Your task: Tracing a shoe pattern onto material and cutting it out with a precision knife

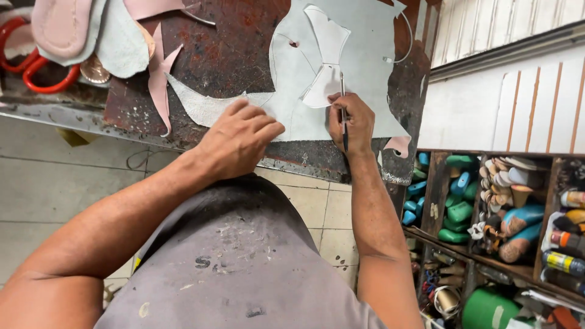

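Note:
A large pale grey leather sheet [365, 73] lies on a dark, worn workboard [231, 55]. On top of it rests a white pattern piece [326, 61], narrow at the waist. My right hand [350, 122] grips a thin pen-like tool [342, 97] whose tip touches the sheet at the pattern's lower right edge. My left hand [237, 140] lies flat, fingers pressed on the leather's lower left part, beside the pattern.
Pink and grey leather scraps [122, 36] and red-handled scissors [36, 67] lie at the board's far left. To the right stand wooden shelves [548, 201] with green and blue shoe lasts [460, 207], soles and bottles. A tiled floor [61, 183] shows below.

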